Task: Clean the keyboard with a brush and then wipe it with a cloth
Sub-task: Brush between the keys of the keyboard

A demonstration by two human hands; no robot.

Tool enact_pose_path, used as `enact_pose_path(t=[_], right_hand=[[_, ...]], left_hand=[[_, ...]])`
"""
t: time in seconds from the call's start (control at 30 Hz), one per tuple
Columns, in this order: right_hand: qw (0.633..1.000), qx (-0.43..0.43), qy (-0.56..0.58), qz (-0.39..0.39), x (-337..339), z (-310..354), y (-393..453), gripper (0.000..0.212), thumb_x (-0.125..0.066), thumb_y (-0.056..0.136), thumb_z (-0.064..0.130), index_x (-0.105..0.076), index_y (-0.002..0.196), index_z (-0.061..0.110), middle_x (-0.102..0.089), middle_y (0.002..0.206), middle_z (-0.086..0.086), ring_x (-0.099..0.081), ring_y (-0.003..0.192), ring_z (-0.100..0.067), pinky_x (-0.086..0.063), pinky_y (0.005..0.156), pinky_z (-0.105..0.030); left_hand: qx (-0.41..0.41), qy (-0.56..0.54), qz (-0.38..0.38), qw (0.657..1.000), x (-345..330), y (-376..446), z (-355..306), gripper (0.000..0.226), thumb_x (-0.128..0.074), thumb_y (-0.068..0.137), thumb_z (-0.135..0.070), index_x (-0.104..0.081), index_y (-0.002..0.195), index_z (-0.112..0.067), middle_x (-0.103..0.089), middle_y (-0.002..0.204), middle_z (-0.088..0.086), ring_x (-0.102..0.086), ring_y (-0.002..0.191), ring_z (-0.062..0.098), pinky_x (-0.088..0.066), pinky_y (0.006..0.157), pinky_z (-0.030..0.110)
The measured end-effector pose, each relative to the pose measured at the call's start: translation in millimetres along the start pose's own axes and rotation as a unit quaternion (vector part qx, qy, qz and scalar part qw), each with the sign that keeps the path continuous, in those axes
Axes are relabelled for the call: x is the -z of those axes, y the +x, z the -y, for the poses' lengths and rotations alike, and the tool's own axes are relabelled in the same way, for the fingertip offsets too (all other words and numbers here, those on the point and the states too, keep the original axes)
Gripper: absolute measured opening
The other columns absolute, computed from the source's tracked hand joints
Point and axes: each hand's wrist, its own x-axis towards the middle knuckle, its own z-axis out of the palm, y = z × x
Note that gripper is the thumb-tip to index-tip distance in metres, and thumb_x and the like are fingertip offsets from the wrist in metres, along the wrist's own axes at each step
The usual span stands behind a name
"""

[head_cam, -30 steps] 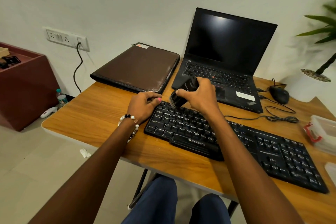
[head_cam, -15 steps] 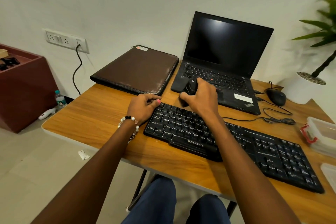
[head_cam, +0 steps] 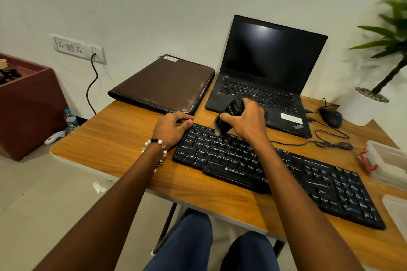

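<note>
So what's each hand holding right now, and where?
Right hand grips the brush round its black body; left hand grips the keyboard at its far-left corner.

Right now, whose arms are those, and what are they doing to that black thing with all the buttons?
The arms belong to a person with a camera worn on the head, so you see what that person sees, looking down. On the wooden table lies a long black keyboard. The right hand has its fingers curled round a small black brush, whose bristles sweep the keys at the keyboard's top left. The left hand, with a beaded bracelet, rests at the keyboard's left corner. Behind them are an open black laptop, a brown folder and a black mouse.
</note>
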Motion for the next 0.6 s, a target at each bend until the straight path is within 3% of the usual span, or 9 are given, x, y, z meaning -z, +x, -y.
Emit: enact_pose_path(t=[0.1,0.23,0.4,0.5,0.6], right_hand=[[0.997,0.021,-0.06,-0.032,1,-2,-1,0.031,-0.075,0.072,0.028,-0.054,0.089,0.012,-0.059,0.082,0.001,-0.057,0.076,-0.018,-0.049,0.06,-0.03],[0.998,-0.015,0.052,0.014,7,-3,-3,0.03,-0.078,0.074,0.026,-0.058,0.088,0.008,-0.058,0.077,0.002,-0.057,0.07,-0.014,-0.052,0.059,-0.03],[0.997,0.007,-0.067,-0.04,10,-9,-3,0.033,-0.075,0.073,0.03,-0.057,0.094,0.012,-0.058,0.082,0.002,-0.056,0.076,-0.017,-0.048,0.06,-0.029],[0.999,-0.013,0.039,-0.02,12,-10,-5,0.029,-0.077,0.074,0.026,-0.057,0.088,0.011,-0.057,0.076,0.004,-0.055,0.071,-0.012,-0.051,0.059,-0.028],[1.0,-0.018,0.021,-0.006,14,-11,-5,0.029,-0.077,0.074,0.025,-0.057,0.09,0.01,-0.057,0.077,0.004,-0.054,0.07,-0.011,-0.049,0.059,-0.026]], left_hand=[[0.001,-0.005,0.002,1.0,0,0,0,0.022,-0.067,0.088,-0.024,-0.072,0.109,-0.02,-0.072,0.096,0.0,-0.067,0.088,0.013,-0.058,0.082,0.039],[-0.004,-0.004,-0.003,1.0,0,1,1,0.021,-0.068,0.088,-0.024,-0.073,0.108,-0.02,-0.073,0.095,0.0,-0.067,0.088,0.013,-0.057,0.082,0.039],[-0.007,-0.006,-0.008,1.0,-1,0,1,0.021,-0.068,0.088,-0.024,-0.073,0.108,-0.02,-0.073,0.095,0.0,-0.067,0.088,0.011,-0.057,0.082,0.039],[-0.007,-0.004,-0.005,1.0,-1,0,1,0.021,-0.068,0.088,-0.024,-0.073,0.108,-0.02,-0.072,0.095,0.0,-0.067,0.089,0.012,-0.057,0.082,0.04],[-0.004,-0.006,-0.004,1.0,0,0,1,0.021,-0.068,0.088,-0.023,-0.073,0.108,-0.02,-0.072,0.096,0.001,-0.067,0.09,0.013,-0.057,0.083,0.04]])
